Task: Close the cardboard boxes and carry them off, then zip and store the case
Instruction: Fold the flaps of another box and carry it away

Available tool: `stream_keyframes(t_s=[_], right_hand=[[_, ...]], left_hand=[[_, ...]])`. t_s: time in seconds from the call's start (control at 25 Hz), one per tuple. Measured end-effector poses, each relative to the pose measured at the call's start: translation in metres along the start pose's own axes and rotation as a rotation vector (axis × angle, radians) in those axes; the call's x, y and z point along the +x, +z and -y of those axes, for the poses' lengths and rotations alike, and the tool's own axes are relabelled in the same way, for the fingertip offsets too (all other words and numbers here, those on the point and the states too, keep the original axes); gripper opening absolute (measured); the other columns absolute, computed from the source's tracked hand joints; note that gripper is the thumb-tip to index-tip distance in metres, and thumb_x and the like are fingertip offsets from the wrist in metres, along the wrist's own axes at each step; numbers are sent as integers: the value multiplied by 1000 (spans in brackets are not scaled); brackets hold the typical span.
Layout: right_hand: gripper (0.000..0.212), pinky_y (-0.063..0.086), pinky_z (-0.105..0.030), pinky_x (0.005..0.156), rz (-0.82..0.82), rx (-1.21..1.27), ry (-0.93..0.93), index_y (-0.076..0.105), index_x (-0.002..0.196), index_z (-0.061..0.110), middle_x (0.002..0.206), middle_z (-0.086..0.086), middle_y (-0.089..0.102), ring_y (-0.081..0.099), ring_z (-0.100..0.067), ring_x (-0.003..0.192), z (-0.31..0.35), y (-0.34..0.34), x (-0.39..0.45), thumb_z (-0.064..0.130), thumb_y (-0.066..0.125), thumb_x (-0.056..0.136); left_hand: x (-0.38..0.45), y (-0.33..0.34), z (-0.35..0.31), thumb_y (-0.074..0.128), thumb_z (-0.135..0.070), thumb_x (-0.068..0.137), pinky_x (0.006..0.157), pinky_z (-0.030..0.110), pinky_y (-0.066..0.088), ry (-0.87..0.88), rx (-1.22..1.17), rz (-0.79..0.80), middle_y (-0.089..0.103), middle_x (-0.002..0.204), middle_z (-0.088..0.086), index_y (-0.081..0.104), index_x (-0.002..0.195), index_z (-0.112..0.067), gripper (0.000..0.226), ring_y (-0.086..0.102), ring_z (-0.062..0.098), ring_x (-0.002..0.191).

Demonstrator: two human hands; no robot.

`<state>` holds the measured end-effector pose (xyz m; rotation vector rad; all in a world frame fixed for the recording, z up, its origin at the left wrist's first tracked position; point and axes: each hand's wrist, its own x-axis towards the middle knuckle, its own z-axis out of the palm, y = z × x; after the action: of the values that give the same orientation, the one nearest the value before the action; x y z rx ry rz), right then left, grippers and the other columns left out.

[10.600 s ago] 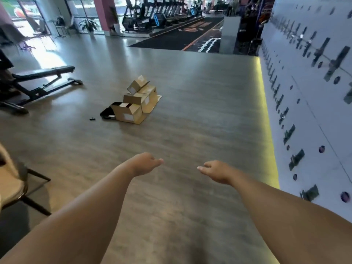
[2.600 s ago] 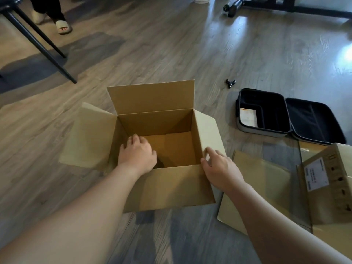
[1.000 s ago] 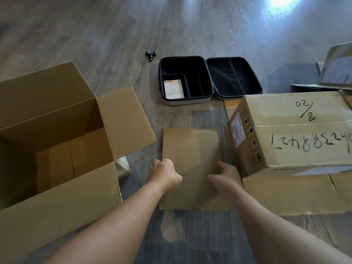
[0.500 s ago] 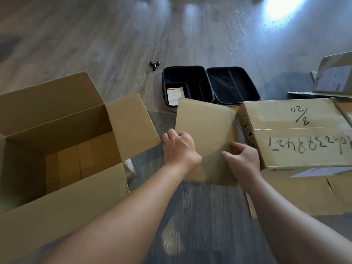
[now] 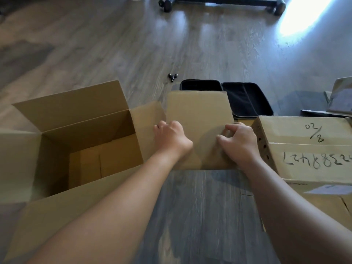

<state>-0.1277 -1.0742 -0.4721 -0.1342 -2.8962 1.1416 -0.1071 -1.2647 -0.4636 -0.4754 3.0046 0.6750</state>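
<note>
Your left hand [image 5: 172,138] and right hand [image 5: 239,144] both hold a flat cardboard sheet [image 5: 199,119] raised off the wooden floor [image 5: 200,216]; the left fingers curl round its left edge and the right thumb and fingers pinch its right side. The sheet stands nearly upright in front of you and hides most of the near half of the black case [image 5: 245,101], which lies unzipped and spread wide on the floor just behind it; whatever sits in that hidden half cannot be made out, and the other half shows only dark lining. A small black three-pronged part [image 5: 173,77] lies on the floor just beyond the case's left corner. To your left stands a large open box [image 5: 76,145] with its flaps up; its right flap touches or overlaps the sheet's left edge, and inside you see only its bottom flaps. To your right, close beside your right hand, sits a closed box [image 5: 308,147] with handwritten numbers on top, resting on flattened cardboard [image 5: 323,202]. Further right another box [image 5: 341,98] is cut off by the edge. At the top, wheeled black gym equipment [image 5: 219,1] stands well apart.
</note>
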Motion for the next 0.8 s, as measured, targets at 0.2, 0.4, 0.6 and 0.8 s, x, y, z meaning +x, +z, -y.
stream_keyframes(t_s=[0.2, 0.4, 0.6, 0.8], right_hand=[[24, 49, -35, 93, -18, -32, -25, 79, 100, 10, 106, -11, 73, 64, -32, 105, 64, 47, -24, 25, 66, 86], [19, 46, -32, 75, 236, -197, -81, 72, 81, 7, 94, -11, 62, 58, -33, 94, 94, 96, -55, 16, 55, 85], [20, 38, -29, 69, 294, -227, -72, 61, 63, 10, 96, -3, 49, 53, -30, 81, 111, 121, -73, 11, 54, 82], [26, 39, -26, 70, 253, -183, -177, 69, 70, 6, 111, 6, 49, 56, -22, 83, 117, 141, -87, 9, 53, 89]], left_hand=[[-1, -43, 76, 56, -19, 67, 80, 32, 31, -114, -4, 29, 57, 100, 14, 44, 74, -15, 15, 47, 35, 101], [-16, -69, 145, 52, -16, 66, 90, 40, 49, -174, -92, 71, 62, 99, 12, 62, 95, -9, 31, 54, 37, 101], [-26, -67, 185, 60, -25, 82, 96, 49, 44, -325, 111, -5, 46, 132, 13, 53, 120, -18, 40, 45, 34, 118], [-34, -67, 215, 54, -53, 93, 82, 39, 53, -580, 223, -100, 45, 141, 24, 48, 137, -7, 63, 55, 36, 117]])
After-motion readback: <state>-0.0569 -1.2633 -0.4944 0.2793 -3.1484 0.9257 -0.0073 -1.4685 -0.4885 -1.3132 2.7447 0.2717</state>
